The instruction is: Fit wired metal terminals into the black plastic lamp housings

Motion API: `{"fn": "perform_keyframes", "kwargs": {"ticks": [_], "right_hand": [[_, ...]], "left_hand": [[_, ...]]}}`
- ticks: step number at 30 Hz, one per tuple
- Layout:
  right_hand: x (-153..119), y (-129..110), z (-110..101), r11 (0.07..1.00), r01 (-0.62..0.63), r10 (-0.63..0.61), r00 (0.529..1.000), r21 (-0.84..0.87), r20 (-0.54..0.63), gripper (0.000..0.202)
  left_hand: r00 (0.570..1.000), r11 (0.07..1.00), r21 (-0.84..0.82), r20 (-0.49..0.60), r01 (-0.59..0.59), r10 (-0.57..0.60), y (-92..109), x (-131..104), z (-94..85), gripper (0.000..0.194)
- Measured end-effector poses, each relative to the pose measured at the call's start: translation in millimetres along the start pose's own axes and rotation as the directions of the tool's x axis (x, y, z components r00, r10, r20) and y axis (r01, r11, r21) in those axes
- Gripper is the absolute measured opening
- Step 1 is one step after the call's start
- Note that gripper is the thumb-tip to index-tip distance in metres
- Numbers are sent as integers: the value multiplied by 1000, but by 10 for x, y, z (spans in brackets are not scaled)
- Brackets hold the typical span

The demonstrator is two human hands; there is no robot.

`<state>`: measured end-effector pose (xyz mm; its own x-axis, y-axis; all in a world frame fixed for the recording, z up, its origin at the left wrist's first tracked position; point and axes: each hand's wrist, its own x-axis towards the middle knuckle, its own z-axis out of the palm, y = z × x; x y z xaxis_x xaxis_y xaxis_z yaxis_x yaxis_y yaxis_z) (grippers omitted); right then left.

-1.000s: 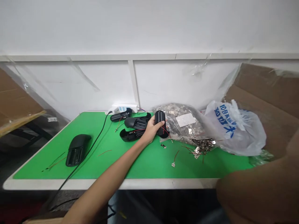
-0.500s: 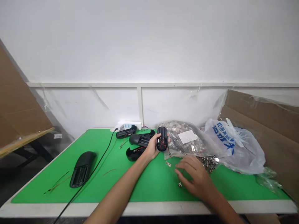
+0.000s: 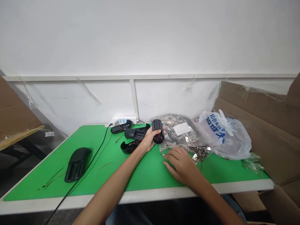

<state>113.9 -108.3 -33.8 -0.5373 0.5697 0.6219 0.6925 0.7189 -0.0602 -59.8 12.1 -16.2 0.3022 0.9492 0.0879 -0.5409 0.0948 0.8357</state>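
Note:
My left hand (image 3: 147, 141) grips a small black plastic battery housing (image 3: 157, 124) with rounded ends, thumb across its front. Slots run along the upper part, and thin red wires cross the lower part. Just above the green mat, my right hand (image 3: 181, 164) is palm down with thumb and fingers apart. By its fingertips lies a small shiny metal piece (image 3: 162, 154), partly covered by the hand. A heap of small metal contact plates (image 3: 202, 151) lies beyond my right hand. Whatever is under the right palm is hidden.
More black housings (image 3: 134, 133) lie left of my left hand, and a larger black curved one (image 3: 76, 165) is further left. A black cable (image 3: 98, 150) crosses the mat from a white power strip (image 3: 124, 120). Clear bag (image 3: 170, 137), white bag (image 3: 234, 140) and cardboard (image 3: 253, 125) stand right.
My right hand has moved left and further over the mat, to the small metal piece. My left hand still holds the battery housing. The whole view has shifted slightly.

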Motion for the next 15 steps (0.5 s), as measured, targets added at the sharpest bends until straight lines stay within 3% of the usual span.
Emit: {"fn": "perform_keyframes", "kwargs": {"ticks": [3, 6, 11, 15], "right_hand": [[110, 10, 115, 988, -129, 136, 987, -84, 83, 12], [203, 21, 207, 977, -179, 194, 972, -115, 136, 12], [261, 39, 312, 985, -164, 171, 973, -57, 157, 12], [166, 121, 299, 990, -115, 112, 993, 78, 36, 17]], "left_hand": [[999, 999, -16, -18, -29, 29, 54, -18, 38, 44], [999, 997, -70, -35, -25, 23, 137, -28, 44, 41], [993, 975, -186, 36, 121, -116, 267, -22, -13, 27], [986, 961, -221, 76, 163, -150, 302, -25, -51, 32]]}}
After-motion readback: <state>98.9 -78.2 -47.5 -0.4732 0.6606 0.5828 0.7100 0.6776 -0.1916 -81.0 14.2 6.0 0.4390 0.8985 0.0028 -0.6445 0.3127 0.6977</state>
